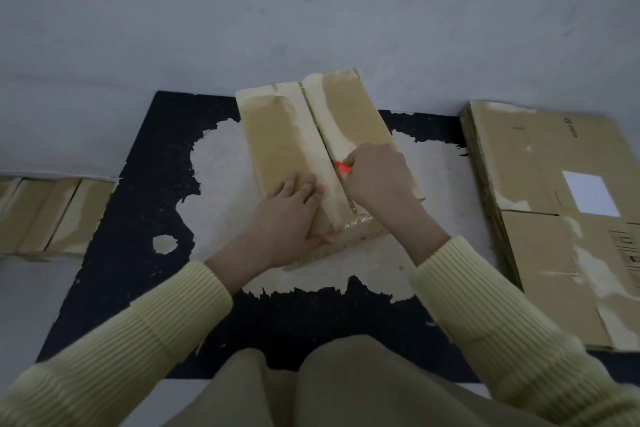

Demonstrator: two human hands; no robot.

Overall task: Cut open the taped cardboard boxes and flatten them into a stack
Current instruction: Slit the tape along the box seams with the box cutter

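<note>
Box (287,135) sits mid-mat, long axis running away from the person, tan tape over both top flaps. Centre seam (313,121) shows as a dark line from the far edge down to the hands. Right hand (379,177) is curled round an orange cutter (343,167) w/ its tip at the seam, approx two-thirds down; blade itself too small to see. Left hand (287,215) lies flat, fingers spread, pressing the left flap just beside the seam; its thumb hooks over the box's near edge.

Near edge of the box sits at the wrists. Its far end reaches past the far edge of the black mat (138,184) in this view. The mat is worn to pale patches under and round the box.

Right: a flattened stack (554,218) w/ a white label (590,193), its left edge apart from the box, strip of mat btw them. Left: a row of taped boxes (52,215) at the mat's edge, well apart. Bare grey floor (311,10) beyond the far end.
</note>
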